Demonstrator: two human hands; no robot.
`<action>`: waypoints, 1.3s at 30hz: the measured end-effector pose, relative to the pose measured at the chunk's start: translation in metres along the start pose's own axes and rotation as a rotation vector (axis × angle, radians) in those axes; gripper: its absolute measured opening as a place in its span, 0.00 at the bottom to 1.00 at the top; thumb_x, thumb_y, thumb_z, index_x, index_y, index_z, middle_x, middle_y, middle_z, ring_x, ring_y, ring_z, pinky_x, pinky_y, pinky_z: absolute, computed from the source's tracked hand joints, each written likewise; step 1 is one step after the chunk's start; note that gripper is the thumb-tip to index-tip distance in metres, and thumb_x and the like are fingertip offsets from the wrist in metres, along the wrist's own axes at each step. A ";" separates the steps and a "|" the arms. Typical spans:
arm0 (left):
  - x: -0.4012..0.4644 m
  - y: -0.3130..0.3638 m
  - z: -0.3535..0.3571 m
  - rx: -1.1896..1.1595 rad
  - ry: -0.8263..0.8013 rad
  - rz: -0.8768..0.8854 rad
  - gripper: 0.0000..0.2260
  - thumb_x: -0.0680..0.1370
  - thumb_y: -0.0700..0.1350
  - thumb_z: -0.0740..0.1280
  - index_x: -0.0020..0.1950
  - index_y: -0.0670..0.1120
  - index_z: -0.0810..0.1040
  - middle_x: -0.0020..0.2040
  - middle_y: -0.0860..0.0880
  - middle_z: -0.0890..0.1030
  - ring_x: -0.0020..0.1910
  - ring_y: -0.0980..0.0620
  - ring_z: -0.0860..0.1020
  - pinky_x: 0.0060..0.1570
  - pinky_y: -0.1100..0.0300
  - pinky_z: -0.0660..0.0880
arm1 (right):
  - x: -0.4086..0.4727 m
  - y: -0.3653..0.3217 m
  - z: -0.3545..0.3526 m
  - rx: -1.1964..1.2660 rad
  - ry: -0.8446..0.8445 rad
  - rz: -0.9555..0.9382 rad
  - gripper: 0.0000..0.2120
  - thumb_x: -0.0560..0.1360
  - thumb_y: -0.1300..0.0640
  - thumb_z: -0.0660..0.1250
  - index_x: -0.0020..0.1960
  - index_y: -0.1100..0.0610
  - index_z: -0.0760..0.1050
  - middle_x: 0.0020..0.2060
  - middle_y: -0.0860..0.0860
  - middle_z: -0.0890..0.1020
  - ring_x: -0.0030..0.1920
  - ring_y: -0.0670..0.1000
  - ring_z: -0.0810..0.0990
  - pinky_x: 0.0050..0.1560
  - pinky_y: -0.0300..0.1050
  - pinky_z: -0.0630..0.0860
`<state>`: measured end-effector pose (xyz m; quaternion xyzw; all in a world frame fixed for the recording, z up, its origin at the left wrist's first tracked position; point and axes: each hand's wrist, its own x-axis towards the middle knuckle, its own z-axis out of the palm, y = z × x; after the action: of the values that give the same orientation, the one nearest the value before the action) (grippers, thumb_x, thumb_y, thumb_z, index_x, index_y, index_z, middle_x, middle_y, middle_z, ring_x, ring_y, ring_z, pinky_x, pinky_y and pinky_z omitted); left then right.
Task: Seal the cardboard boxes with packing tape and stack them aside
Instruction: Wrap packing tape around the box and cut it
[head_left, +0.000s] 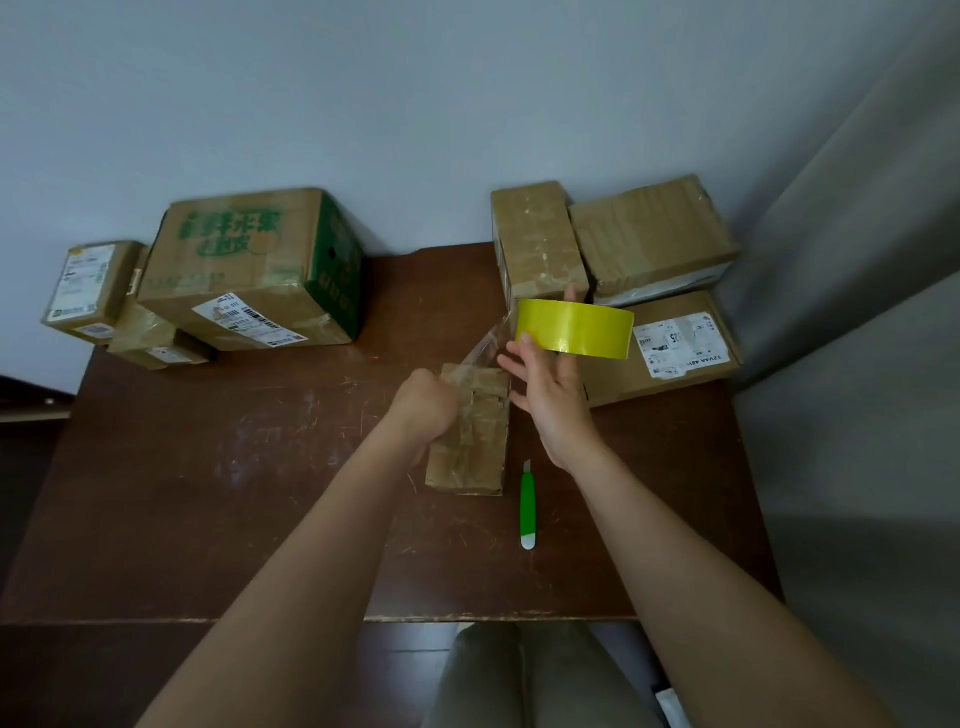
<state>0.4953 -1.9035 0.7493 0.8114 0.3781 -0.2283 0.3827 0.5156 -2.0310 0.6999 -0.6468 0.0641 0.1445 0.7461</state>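
Observation:
A small flat cardboard box (475, 441) lies in the middle of the brown table (260, 493). My left hand (426, 410) is curled in a fist on the box's left top edge, pressing down the end of a clear tape strip (491, 340). The strip runs up and right to a yellow tape roll (576, 327), which my right hand (550, 384) holds in the air above the box's far end, fingers inside the roll's core.
A green utility knife (528, 501) lies right of the box. A large green-printed box (254, 270) and smaller boxes (91, 291) stand at the back left. Three boxes (654, 234) sit stacked at the back right. The wall is behind.

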 end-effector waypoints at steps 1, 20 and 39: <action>-0.001 0.001 -0.001 0.004 0.011 0.000 0.18 0.85 0.46 0.54 0.72 0.39 0.66 0.65 0.42 0.73 0.58 0.44 0.75 0.55 0.52 0.75 | 0.000 0.000 -0.001 -0.022 -0.004 -0.020 0.32 0.84 0.50 0.59 0.73 0.26 0.43 0.70 0.55 0.74 0.62 0.47 0.80 0.52 0.33 0.75; -0.023 0.047 -0.053 -0.241 -0.326 0.497 0.04 0.82 0.40 0.64 0.47 0.42 0.75 0.37 0.46 0.80 0.32 0.55 0.81 0.36 0.64 0.80 | -0.032 -0.025 0.003 1.044 0.259 0.462 0.30 0.80 0.42 0.63 0.69 0.65 0.68 0.64 0.62 0.78 0.67 0.58 0.76 0.64 0.63 0.74; 0.018 0.015 -0.055 -0.278 -0.332 0.403 0.09 0.77 0.42 0.72 0.54 0.39 0.79 0.44 0.46 0.81 0.46 0.50 0.80 0.57 0.56 0.78 | -0.031 -0.001 0.035 0.701 0.512 0.105 0.26 0.75 0.74 0.67 0.67 0.53 0.69 0.55 0.54 0.83 0.59 0.51 0.82 0.60 0.45 0.76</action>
<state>0.5230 -1.8579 0.7776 0.7615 0.1691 -0.2234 0.5845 0.4834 -2.0010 0.7154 -0.3655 0.3250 -0.0135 0.8721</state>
